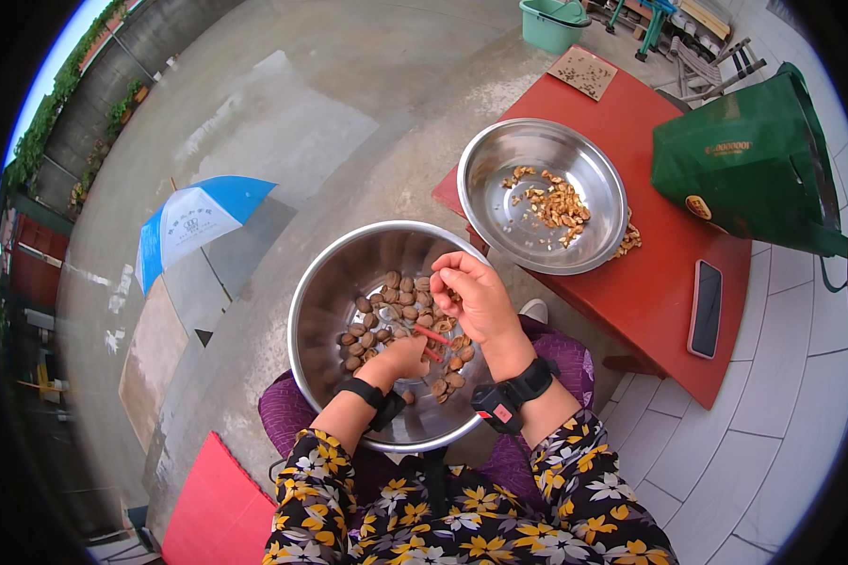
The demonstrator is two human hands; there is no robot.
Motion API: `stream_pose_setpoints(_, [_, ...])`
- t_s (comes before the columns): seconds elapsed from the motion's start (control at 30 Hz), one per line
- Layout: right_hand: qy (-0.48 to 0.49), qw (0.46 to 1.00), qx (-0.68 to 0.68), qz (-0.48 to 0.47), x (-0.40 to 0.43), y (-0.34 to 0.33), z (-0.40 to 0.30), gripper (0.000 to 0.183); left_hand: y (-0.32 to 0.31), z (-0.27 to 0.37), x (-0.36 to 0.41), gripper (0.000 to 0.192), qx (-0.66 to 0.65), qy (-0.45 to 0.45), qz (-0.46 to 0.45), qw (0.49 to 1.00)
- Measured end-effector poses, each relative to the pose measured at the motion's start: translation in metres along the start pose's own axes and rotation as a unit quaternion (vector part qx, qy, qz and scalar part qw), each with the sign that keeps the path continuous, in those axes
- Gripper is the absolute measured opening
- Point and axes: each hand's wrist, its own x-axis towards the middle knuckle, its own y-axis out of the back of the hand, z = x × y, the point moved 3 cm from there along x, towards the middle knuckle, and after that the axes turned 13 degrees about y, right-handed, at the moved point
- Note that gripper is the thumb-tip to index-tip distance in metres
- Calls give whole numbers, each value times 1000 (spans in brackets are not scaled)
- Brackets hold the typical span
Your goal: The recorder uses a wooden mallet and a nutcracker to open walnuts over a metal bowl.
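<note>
A large stainless steel bowl (304, 282) stands between my knees with many brown walnuts (393, 280) and some cracked shells inside. Low in it, my left hand (406, 357) is against a tool with red handles (432, 330), likely pliers or a nutcracker; its fingertips are hidden, so its grip is unclear. My right hand (473, 293) is raised over the bowl's right side, fingers curled and thumb near the index finger; whether something small is between them cannot be told. A second steel bowl (480, 205) holds shelled walnut pieces (562, 205).
The second bowl stands on a red table (650, 282), with more walnut pieces (630, 239) beside it, a smartphone (705, 308), a green bag (742, 155) and a board with small dark bits (582, 73). An open blue-and-white umbrella (198, 219) lies left; a teal bucket (552, 28) stands beyond.
</note>
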Motion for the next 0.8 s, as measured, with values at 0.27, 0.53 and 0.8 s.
stream_pose_setpoints(0.27, [7,1000,-18,-5,4,-1,0,12,74,31,-49,24,-274,36,-177,945])
stream_pose_setpoints(0.53, [1,985,-167,-42,-1,-7,0,12,87,9,-78,29,-784,-112,-181,583])
stream_pose_setpoints(0.8, [47,923,-339,-177,-11,-26,23,17,92,4,-82,29,-809,-144,-169,544])
